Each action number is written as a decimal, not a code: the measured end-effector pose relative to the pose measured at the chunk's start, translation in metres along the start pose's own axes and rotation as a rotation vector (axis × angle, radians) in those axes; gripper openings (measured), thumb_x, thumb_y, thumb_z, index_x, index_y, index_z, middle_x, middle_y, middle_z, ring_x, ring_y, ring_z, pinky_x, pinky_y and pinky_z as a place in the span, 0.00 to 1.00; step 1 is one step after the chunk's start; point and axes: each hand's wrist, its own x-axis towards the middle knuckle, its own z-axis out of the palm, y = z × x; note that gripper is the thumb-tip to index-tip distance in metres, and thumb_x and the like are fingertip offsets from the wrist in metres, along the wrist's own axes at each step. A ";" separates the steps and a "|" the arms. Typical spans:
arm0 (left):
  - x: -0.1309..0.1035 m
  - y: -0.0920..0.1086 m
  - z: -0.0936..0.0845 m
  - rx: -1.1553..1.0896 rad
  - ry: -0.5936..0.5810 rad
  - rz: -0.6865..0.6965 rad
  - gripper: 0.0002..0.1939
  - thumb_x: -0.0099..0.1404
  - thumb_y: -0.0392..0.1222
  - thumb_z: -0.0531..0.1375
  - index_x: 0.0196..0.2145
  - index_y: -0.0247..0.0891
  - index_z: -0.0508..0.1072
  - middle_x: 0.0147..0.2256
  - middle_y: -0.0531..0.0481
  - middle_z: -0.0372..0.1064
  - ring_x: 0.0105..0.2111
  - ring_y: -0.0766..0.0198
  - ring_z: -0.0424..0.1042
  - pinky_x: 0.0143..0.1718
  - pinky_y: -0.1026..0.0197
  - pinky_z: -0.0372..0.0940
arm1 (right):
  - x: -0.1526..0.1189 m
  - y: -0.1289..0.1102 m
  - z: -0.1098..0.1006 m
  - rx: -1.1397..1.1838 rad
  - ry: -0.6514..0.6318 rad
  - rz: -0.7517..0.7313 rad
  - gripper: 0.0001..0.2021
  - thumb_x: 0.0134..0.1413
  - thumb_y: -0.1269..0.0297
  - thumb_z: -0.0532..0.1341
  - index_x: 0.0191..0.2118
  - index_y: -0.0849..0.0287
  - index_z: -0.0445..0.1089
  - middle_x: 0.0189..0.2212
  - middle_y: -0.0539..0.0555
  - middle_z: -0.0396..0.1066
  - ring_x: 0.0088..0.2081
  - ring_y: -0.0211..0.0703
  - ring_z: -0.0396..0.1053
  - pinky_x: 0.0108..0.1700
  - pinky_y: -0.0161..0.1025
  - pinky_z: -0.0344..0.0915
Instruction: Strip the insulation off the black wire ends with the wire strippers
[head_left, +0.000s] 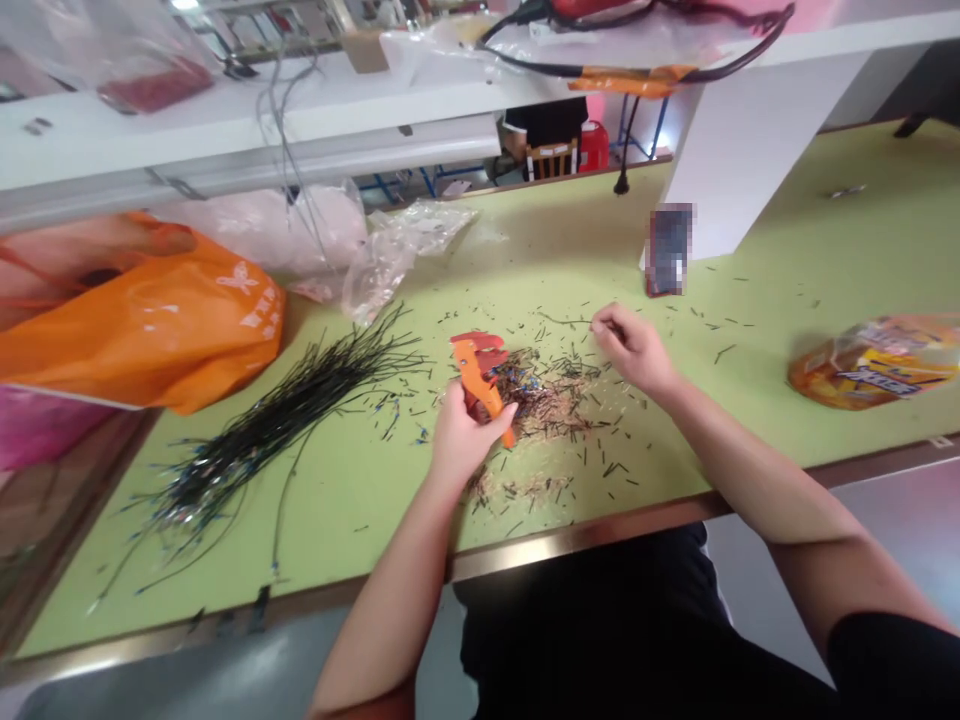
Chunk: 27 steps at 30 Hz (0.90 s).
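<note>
My left hand (466, 436) is wrapped round an orange wire stripper (475, 372) with red jaws, held above the green table (390, 480). To the right, my right hand (631, 346) is closed in a pinch on a thin dark wire (562, 320), whose free end points left toward the tool's side. Beneath and between my hands lies a heap of wire scraps (555, 400), mostly short black bits and copper-coloured strands. A large bundle of black wires (300, 395) is spread on the table left of the tool, several with small blue ends.
An orange bag (150, 320) and clear plastic bags (405, 245) sit at the back left. A phone (669, 250) leans on a white post (750, 150). A yellow-brown package (874, 362) lies at right. A shelf (420, 100) with a hanging plug (622, 182) crosses above; a person sits beyond.
</note>
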 end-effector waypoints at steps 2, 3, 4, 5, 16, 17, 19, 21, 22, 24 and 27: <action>-0.001 0.000 0.002 0.053 -0.016 -0.015 0.24 0.55 0.55 0.72 0.39 0.43 0.65 0.29 0.55 0.67 0.27 0.64 0.67 0.29 0.60 0.62 | -0.009 -0.016 0.007 0.127 -0.029 -0.105 0.11 0.71 0.55 0.61 0.38 0.54 0.73 0.26 0.49 0.70 0.26 0.39 0.63 0.29 0.40 0.62; -0.001 0.001 0.002 0.082 -0.017 -0.016 0.25 0.54 0.55 0.72 0.39 0.43 0.65 0.30 0.54 0.69 0.28 0.63 0.68 0.31 0.60 0.63 | -0.012 -0.020 0.009 0.181 -0.036 -0.137 0.11 0.71 0.55 0.62 0.38 0.54 0.75 0.27 0.50 0.72 0.27 0.40 0.66 0.30 0.40 0.64; -0.001 0.002 0.002 0.117 -0.012 -0.014 0.25 0.54 0.55 0.73 0.39 0.42 0.65 0.31 0.54 0.70 0.29 0.62 0.69 0.32 0.59 0.63 | -0.015 -0.022 0.011 0.225 -0.040 -0.153 0.11 0.71 0.54 0.63 0.38 0.54 0.77 0.28 0.51 0.74 0.28 0.40 0.68 0.31 0.40 0.65; -0.002 0.004 0.002 0.150 -0.005 -0.016 0.26 0.54 0.55 0.74 0.39 0.42 0.65 0.32 0.52 0.71 0.30 0.61 0.70 0.33 0.59 0.63 | -0.016 -0.021 0.013 0.260 -0.048 -0.162 0.11 0.71 0.54 0.64 0.39 0.54 0.78 0.29 0.51 0.76 0.29 0.40 0.70 0.31 0.40 0.67; -0.006 0.007 0.005 0.100 -0.070 -0.029 0.26 0.56 0.55 0.73 0.42 0.42 0.66 0.33 0.52 0.72 0.30 0.62 0.71 0.32 0.59 0.62 | -0.020 0.001 0.011 0.383 -0.125 -0.166 0.13 0.67 0.51 0.67 0.37 0.53 0.82 0.32 0.54 0.81 0.31 0.42 0.75 0.32 0.40 0.72; -0.005 0.006 0.006 0.068 -0.083 -0.023 0.26 0.56 0.54 0.73 0.42 0.42 0.66 0.33 0.52 0.71 0.29 0.63 0.71 0.31 0.60 0.62 | -0.019 0.003 0.012 0.384 -0.125 -0.157 0.13 0.67 0.51 0.67 0.37 0.53 0.82 0.31 0.54 0.81 0.30 0.41 0.75 0.32 0.40 0.72; -0.005 0.003 0.007 0.034 -0.104 -0.018 0.26 0.56 0.54 0.73 0.43 0.42 0.66 0.33 0.52 0.72 0.29 0.63 0.71 0.32 0.60 0.63 | -0.018 0.005 0.013 0.384 -0.114 -0.143 0.13 0.68 0.51 0.67 0.37 0.53 0.82 0.29 0.52 0.79 0.28 0.40 0.72 0.30 0.40 0.70; -0.005 0.000 0.008 0.029 -0.117 -0.019 0.27 0.56 0.55 0.74 0.43 0.42 0.66 0.34 0.51 0.73 0.30 0.62 0.72 0.33 0.59 0.65 | -0.017 0.008 0.015 0.398 -0.098 -0.144 0.12 0.68 0.51 0.66 0.38 0.52 0.82 0.27 0.51 0.77 0.26 0.39 0.69 0.29 0.39 0.68; -0.005 -0.001 0.008 0.027 -0.123 -0.017 0.27 0.56 0.56 0.74 0.43 0.42 0.66 0.35 0.50 0.74 0.31 0.62 0.73 0.33 0.59 0.65 | -0.016 0.009 0.016 0.409 -0.092 -0.148 0.12 0.68 0.51 0.66 0.38 0.52 0.82 0.27 0.51 0.76 0.26 0.38 0.68 0.28 0.38 0.66; -0.006 -0.003 0.009 0.024 -0.135 -0.011 0.27 0.56 0.56 0.74 0.43 0.42 0.67 0.37 0.49 0.75 0.32 0.61 0.74 0.33 0.58 0.67 | -0.015 0.009 0.019 0.423 -0.084 -0.149 0.13 0.68 0.49 0.66 0.38 0.51 0.81 0.27 0.50 0.76 0.26 0.38 0.67 0.27 0.38 0.65; -0.007 -0.002 0.009 0.044 -0.139 -0.003 0.28 0.56 0.56 0.74 0.45 0.41 0.68 0.37 0.48 0.76 0.31 0.61 0.74 0.33 0.58 0.68 | -0.016 0.008 0.024 0.426 -0.085 -0.122 0.15 0.67 0.46 0.67 0.36 0.52 0.80 0.26 0.50 0.74 0.26 0.39 0.66 0.28 0.39 0.65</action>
